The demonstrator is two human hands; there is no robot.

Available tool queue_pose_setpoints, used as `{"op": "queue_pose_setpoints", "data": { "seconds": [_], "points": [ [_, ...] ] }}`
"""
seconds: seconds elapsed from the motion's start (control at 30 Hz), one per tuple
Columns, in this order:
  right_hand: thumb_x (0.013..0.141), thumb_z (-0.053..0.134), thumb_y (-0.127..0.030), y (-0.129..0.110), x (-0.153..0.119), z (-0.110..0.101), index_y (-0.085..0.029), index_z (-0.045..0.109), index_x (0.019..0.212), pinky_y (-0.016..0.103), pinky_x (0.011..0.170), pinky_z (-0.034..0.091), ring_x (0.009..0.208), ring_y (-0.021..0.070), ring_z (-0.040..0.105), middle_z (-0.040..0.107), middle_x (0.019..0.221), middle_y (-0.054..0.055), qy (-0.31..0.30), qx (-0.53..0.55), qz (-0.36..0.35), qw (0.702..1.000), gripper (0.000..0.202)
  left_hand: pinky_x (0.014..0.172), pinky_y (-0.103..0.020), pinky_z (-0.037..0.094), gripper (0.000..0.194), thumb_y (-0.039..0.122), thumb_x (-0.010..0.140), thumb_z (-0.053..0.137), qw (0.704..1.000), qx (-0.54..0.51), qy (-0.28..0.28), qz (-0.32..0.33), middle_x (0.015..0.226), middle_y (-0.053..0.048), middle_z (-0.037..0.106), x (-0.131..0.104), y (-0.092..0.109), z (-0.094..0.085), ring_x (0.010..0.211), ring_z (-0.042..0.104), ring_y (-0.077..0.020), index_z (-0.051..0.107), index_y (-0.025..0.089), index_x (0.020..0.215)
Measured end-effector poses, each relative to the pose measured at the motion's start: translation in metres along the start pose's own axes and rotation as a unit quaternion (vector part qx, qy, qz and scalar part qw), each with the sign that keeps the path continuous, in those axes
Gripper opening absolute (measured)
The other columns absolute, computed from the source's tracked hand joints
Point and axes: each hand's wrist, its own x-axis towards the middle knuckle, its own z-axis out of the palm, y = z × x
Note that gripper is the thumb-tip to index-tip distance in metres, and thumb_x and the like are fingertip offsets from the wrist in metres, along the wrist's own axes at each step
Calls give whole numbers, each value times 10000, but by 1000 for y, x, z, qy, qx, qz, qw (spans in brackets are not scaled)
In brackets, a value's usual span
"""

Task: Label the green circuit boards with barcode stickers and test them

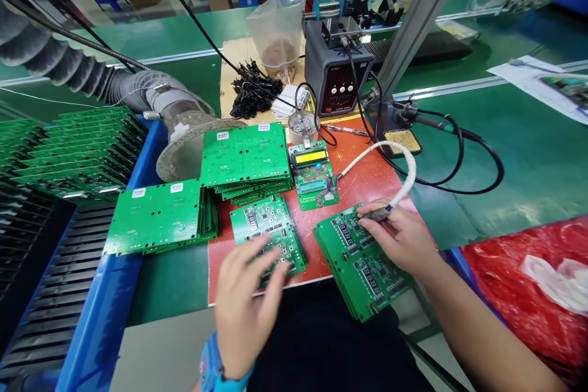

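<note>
My right hand point(397, 236) pinches the dark connector end of a white-sleeved cable point(408, 174) against the upper edge of a green circuit board stack point(362, 269) with digit displays. My left hand point(248, 294), slightly blurred, has its fingers spread and hovers over the lower part of another board stack point(269, 220). Between and behind these stands a small tester board point(315, 177) with a lit yellow screen, and the cable's other end joins its right side. Two piles of boards turned plain side up, a rear pile point(245, 156) and a left pile point(154, 217), lie left of it.
A blue bin point(105, 294) with upright boards point(82, 153) borders the left side. A fume hose point(169, 98) reaches in behind the piles. At the back stand a soldering station point(337, 73) and an iron in its holder point(427, 122). Red plastic point(528, 282) lies at right.
</note>
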Motion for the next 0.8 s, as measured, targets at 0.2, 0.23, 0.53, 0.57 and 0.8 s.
{"op": "queue_pose_setpoints", "data": {
  "seconds": [0.2, 0.23, 0.53, 0.57, 0.8],
  "points": [
    [873, 536, -279, 0, 0, 1, -209, 596, 953, 352, 776, 527, 893, 213, 649, 687, 930, 64, 1, 3, -1, 1000, 123, 749, -329, 478, 250, 352, 786, 683, 947, -140, -231, 174, 848, -46, 660, -5, 39, 40, 857, 558, -197, 655, 200, 983],
    [872, 538, -280, 0, -1, 1, -207, 596, 956, 352, 775, 527, 895, 214, 648, 686, 932, 65, 0, 4, -1, 1000, 126, 706, -327, 468, 259, 393, 782, 677, 946, -137, -232, 181, 797, -44, 644, -6, 43, 47, 806, 542, -192, 661, 192, 944],
    [870, 546, -266, 1, -1, 0, -206, 595, 958, 350, 784, 524, 892, 212, 648, 686, 932, 64, 2, 3, -14, 1000, 117, 599, -308, 353, 158, 288, 804, 646, 955, -131, -203, 172, 626, -14, 560, -7, 56, 60, 670, 478, -151, 644, 170, 698],
    [868, 548, -263, 1, -1, 0, -204, 594, 959, 349, 790, 523, 891, 211, 649, 686, 932, 63, 2, 4, -17, 1000, 118, 598, -308, 348, 157, 281, 807, 642, 954, -132, -205, 172, 621, -12, 561, -7, 56, 60, 664, 479, -148, 645, 170, 696],
    [857, 556, -253, 3, 1, 0, -200, 599, 948, 337, 799, 523, 885, 202, 655, 695, 914, 52, 8, 13, -26, 1000, 114, 606, -307, 326, 154, 272, 822, 621, 950, -138, -222, 171, 614, 0, 562, -8, 54, 62, 663, 477, -139, 654, 186, 698]
  ]
}}
